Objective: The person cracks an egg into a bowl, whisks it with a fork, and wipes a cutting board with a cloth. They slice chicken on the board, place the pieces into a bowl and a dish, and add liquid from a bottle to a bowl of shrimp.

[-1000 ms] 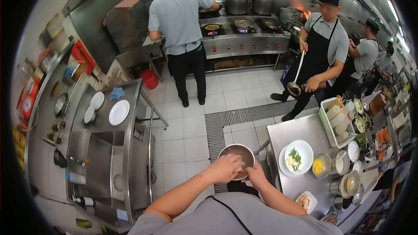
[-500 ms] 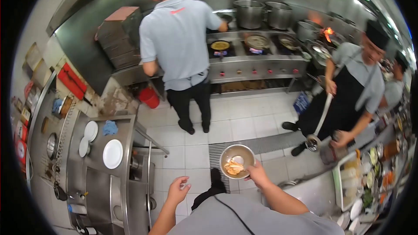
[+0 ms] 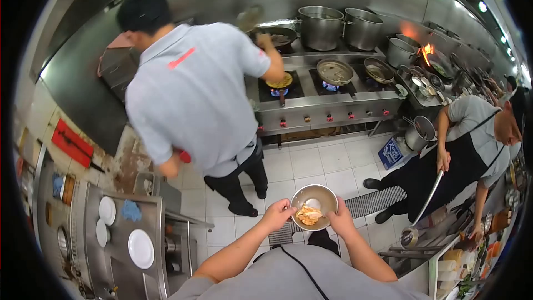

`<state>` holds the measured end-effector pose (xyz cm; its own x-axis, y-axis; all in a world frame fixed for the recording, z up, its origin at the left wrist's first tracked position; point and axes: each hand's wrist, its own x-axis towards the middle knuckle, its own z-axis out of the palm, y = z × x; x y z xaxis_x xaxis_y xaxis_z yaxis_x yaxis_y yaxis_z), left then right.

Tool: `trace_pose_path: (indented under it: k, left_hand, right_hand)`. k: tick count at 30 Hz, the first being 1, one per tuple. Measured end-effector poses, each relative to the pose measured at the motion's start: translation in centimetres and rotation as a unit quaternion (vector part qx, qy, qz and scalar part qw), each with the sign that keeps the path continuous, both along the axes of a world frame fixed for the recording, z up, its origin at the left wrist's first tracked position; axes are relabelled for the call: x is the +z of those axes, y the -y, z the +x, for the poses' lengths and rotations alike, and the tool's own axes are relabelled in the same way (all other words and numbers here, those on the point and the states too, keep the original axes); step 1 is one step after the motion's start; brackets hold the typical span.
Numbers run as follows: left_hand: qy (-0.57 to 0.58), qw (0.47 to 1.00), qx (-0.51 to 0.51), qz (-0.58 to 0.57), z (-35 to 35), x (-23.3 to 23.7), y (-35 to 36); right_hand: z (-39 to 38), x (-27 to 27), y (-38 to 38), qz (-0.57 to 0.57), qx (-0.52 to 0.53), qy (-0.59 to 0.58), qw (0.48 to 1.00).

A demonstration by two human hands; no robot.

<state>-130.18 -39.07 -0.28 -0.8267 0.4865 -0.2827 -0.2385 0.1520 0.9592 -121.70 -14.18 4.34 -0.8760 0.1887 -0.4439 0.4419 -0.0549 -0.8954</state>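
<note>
In front of my body I hold a metal bowl (image 3: 317, 193) between both hands. Pale orange pieces of food (image 3: 308, 215) lie in the bottom of it. My left hand (image 3: 277, 215) pinches the bowl's left rim between thumb and fingers. On the opposite side, my right hand (image 3: 341, 219) grips the bowl with its thumb over the rim; its other fingers are hidden behind the wall. The bowl is tipped toward me enough to show its inside, above the tiled floor (image 3: 277, 165) and a drain grating (image 3: 375, 200).
Ahead, a person (image 3: 194, 83) works at the stove (image 3: 311, 108), where pans sit over lit burners and large pots (image 3: 321, 29) stand behind. To the right, another person (image 3: 444, 189) holds a ladle (image 3: 410, 236). A steel counter (image 3: 119, 239) with white plates (image 3: 141, 248) is at left.
My left hand has come over from the left and taken hold of the bowl's rim. I am closer to the stove; the nearby person at right bends toward the right-hand counter.
</note>
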Motion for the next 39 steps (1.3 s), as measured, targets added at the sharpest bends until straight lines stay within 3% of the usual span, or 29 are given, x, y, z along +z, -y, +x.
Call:
trace_pose_path:
  k: [1,2,3,5,6,8,10,13,15,20,22,24,29,31,36,37,39]
  left_hand:
    - [0.015,1.000,0.001,0.003,-1.3,-0.6,-1.1]
    - [0.002,1.000,0.002,-0.012,-2.5,-1.2,-2.0]
    - [0.006,1.000,0.004,-0.011,-3.6,-1.4,-2.9]
    - [0.024,0.997,0.020,-0.073,-5.9,-1.4,-4.9]
    - [0.028,0.996,0.051,-0.065,-6.8,-0.6,-6.0]
    - [0.065,0.993,0.090,-0.041,-9.0,1.2,-8.0]
    - [0.102,0.986,0.135,-0.012,-11.5,1.7,-9.6]
    - [-0.088,0.968,0.134,-0.194,-14.8,0.6,-10.4]
    - [-0.046,0.973,0.169,-0.149,-16.1,0.7,-11.4]
    - [0.029,0.966,0.240,-0.092,-18.8,-0.6,-12.0]
    - [0.060,0.966,0.245,-0.055,-19.9,-1.0,-11.6]
    - [0.113,0.965,0.235,-0.004,-21.4,-0.3,-11.3]
    - [0.154,0.959,0.239,-0.003,-25.7,1.7,-11.4]
    - [0.176,0.955,0.238,0.013,-27.6,2.6,-11.5]
    - [0.191,0.940,0.279,0.038,-33.1,2.7,-11.8]
    - [0.175,0.938,0.296,0.032,-34.6,2.7,-11.9]
    - [0.161,0.931,0.328,0.026,-37.0,2.2,-12.0]
  right_hand:
    - [-1.1,0.7,-0.7,0.273,0.002,-0.156,0.949]
    - [-2.3,1.0,-1.3,0.518,0.008,-0.295,0.803]
    - [-3.9,0.9,-2.0,0.518,0.012,-0.292,0.804]
    - [-7.8,1.1,-3.2,0.384,0.134,-0.381,0.830]
    - [-9.8,1.4,-3.4,0.380,0.139,-0.382,0.831]
    - [-14.3,2.1,-3.9,0.474,0.272,-0.297,0.783]
    - [-18.1,2.3,-5.1,0.471,0.320,-0.299,0.766]
    - [-22.4,1.8,-6.5,0.450,0.394,-0.297,0.744]
    - [-24.9,1.9,-7.2,0.444,0.472,-0.272,0.712]
    - [-29.1,2.4,-7.3,0.412,0.550,-0.244,0.684]
    - [-30.3,3.6,-6.6,0.374,0.627,-0.170,0.662]
    - [-31.5,4.8,-5.9,0.373,0.631,-0.172,0.658]
    - [-36.0,5.1,-6.1,0.359,0.624,-0.193,0.667]
    - [-38.9,6.4,-6.5,0.314,0.641,-0.175,0.678]
    - [-47.5,3.9,-7.7,0.145,0.640,-0.199,0.728]
    - [-49.6,3.5,-7.8,0.143,0.652,-0.198,0.718]
    - [-53.6,3.2,-7.4,0.097,0.633,-0.156,0.752]
